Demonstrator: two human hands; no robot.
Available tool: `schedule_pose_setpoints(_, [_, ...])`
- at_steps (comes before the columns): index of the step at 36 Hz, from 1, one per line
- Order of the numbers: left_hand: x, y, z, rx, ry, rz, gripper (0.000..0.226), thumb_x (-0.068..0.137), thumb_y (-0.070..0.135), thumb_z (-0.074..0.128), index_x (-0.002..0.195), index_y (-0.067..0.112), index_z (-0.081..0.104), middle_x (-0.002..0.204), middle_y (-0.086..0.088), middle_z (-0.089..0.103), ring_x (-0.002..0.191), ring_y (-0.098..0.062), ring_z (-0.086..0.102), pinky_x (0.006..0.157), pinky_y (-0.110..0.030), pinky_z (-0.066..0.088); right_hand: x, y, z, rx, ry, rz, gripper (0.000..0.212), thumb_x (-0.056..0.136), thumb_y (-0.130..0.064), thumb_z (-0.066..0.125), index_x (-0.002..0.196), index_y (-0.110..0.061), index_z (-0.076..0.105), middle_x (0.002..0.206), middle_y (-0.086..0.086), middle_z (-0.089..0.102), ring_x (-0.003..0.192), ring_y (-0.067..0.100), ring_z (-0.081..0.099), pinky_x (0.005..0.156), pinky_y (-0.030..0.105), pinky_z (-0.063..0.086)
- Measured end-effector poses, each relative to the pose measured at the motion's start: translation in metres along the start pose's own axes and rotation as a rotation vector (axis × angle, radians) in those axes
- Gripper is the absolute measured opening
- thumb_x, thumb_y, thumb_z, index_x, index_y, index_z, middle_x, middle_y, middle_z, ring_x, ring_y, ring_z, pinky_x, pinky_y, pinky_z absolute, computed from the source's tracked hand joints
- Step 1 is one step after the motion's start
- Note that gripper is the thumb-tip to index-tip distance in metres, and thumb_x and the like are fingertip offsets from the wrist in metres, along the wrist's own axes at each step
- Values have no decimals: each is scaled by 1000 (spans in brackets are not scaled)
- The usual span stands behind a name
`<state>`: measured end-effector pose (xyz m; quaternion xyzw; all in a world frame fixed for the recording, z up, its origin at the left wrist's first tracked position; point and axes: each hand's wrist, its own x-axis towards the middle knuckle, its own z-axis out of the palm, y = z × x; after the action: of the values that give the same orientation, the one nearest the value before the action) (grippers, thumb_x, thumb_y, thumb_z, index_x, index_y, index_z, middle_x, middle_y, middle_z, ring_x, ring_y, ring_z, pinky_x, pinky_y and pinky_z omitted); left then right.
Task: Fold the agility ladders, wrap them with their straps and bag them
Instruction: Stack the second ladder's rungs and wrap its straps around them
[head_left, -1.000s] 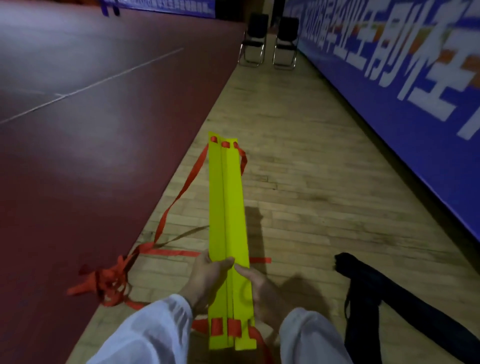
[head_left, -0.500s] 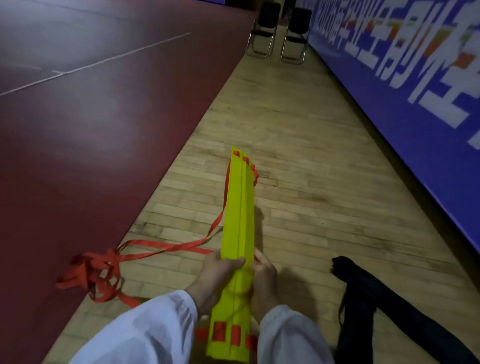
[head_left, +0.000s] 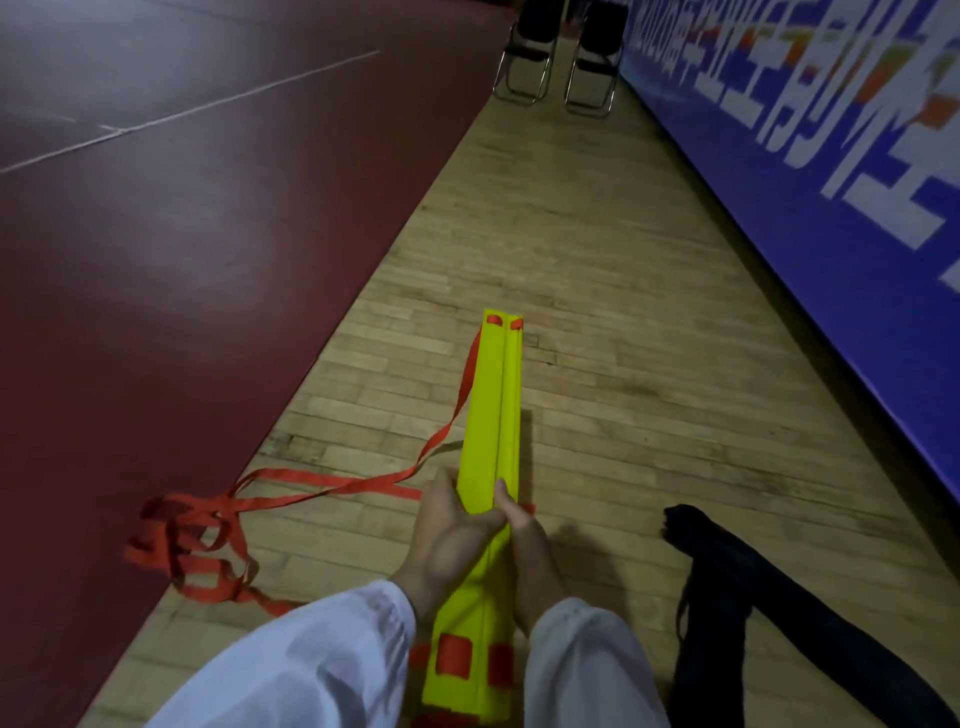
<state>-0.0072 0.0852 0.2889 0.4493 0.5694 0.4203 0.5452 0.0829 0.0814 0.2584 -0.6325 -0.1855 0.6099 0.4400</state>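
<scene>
A stack of yellow ladder rungs (head_left: 491, 410) points away from me above the wooden floor, its red strap tabs showing at both ends. My left hand (head_left: 447, 540) grips the stack from the left and my right hand (head_left: 524, 545) grips it from the right, thumbs meeting on top. A long red strap (head_left: 332, 486) trails from the far end down to the left into a tangled heap (head_left: 192, 551) at the edge of the red mat. A dark carry bag (head_left: 737, 587) lies on the floor to the right.
The red mat (head_left: 182, 260) covers the floor on the left. A blue banner wall (head_left: 831, 218) runs along the right side. Two folding chairs (head_left: 561, 62) stand at the far end of the wooden strip (head_left: 597, 312).
The two halves of the yellow stack have come together. Both hands slid closer until the thumbs met. The view shifted forward, and the strap heap lies further out on the left.
</scene>
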Motion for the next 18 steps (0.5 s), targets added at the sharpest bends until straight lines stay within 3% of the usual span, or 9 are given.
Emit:
schedule_pose_setpoints(3, [4, 3, -1, 21, 12, 15, 34, 69, 6, 79, 84, 18, 52, 81, -3, 67, 69, -10, 63, 60, -19, 50, 2, -1, 1, 56, -45, 26, 50, 86, -53, 60, 102, -8, 75, 103, 14, 73, 98, 29, 70, 93, 42, 52])
schedule_pose_setpoints(5, [4, 4, -2, 34, 7, 33, 32, 72, 3, 76, 85, 20, 52, 79, 3, 65, 67, -6, 61, 56, -14, 46, 3, -2, 0, 62, -43, 6, 43, 93, -45, 55, 102, -7, 73, 100, 14, 74, 94, 29, 70, 84, 38, 54])
schedule_pose_setpoints(9, [6, 4, -7, 59, -10, 51, 35, 68, 0, 75, 85, 23, 54, 82, -1, 67, 70, -10, 63, 68, -27, 51, 3, -10, -7, -49, 36, -111, 32, 95, -32, 55, 106, -6, 69, 103, 12, 72, 95, 28, 68, 86, 39, 53])
schedule_pose_setpoints(11, [8, 6, -10, 61, -18, 62, 38, 58, 9, 75, 86, 25, 55, 84, -2, 69, 72, -12, 65, 71, -30, 53, 4, -14, -9, -149, 73, -166, 27, 97, -25, 53, 103, -4, 68, 101, 11, 70, 95, 27, 65, 87, 37, 50])
schedule_pose_setpoints(14, [10, 6, -13, 68, -39, 89, 40, 58, 6, 76, 88, 25, 56, 80, 4, 67, 65, 0, 63, 63, -16, 49, 5, -15, -10, -250, 121, -204, 30, 96, -28, 54, 103, -3, 70, 103, 19, 69, 99, 32, 64, 91, 44, 48])
schedule_pose_setpoints(16, [10, 4, -13, 74, -41, 94, 38, 68, -6, 76, 90, 19, 59, 80, 1, 67, 66, -4, 65, 61, -19, 51, 5, -14, -10, -279, 129, -219, 31, 96, -28, 53, 104, -2, 70, 101, 21, 68, 90, 28, 63, 82, 39, 50])
schedule_pose_setpoints(18, [10, 4, -13, 31, -22, 60, 33, 73, -12, 69, 86, 16, 57, 79, -10, 67, 64, -16, 66, 53, -29, 53, 1, -14, -7, -251, 120, -217, 29, 95, -27, 54, 97, -2, 69, 83, 19, 65, 73, 27, 63, 68, 37, 52])
